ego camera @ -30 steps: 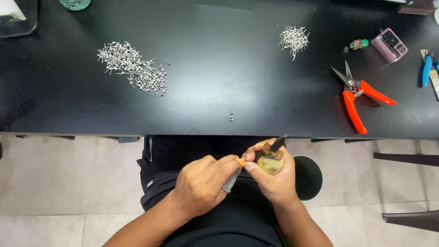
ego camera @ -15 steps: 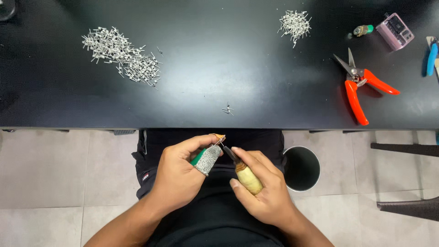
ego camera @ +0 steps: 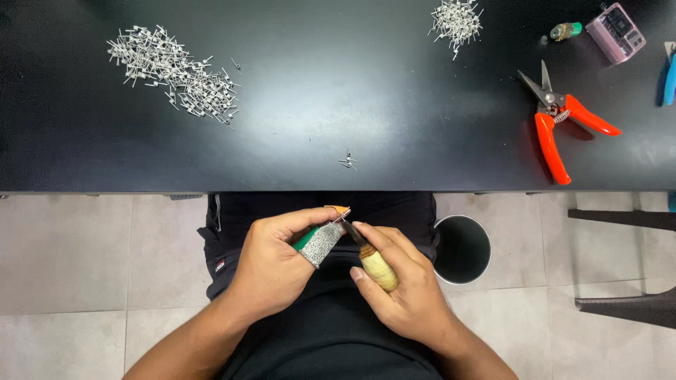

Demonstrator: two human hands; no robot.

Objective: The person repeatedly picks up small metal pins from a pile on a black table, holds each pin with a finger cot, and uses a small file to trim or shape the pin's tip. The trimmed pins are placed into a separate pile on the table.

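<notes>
Both hands are now lowered to the lap; the left hand [ego camera: 271, 264] pinches a small piece [ego camera: 341, 210], the right hand [ego camera: 401, 288] is closed around a wooden-handled knife [ego camera: 373, 262]. A slip could cut the fingertips.

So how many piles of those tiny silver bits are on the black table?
2 piles: a big pile at far left, a smaller pile at top centre-right. A few loose bits lie mid-table.

Over the lap, the left hand [ego camera: 271, 264] pinched a small orange piece [ego camera: 341, 210] with a grey-sleeved finger [ego camera: 320, 244]; the right hand [ego camera: 405, 281] gripped a wooden-handled knife [ego camera: 377, 266]. At two o'clock lay orange snips [ego camera: 563, 130]; at ten, grey pins [ego camera: 172, 74].
</notes>
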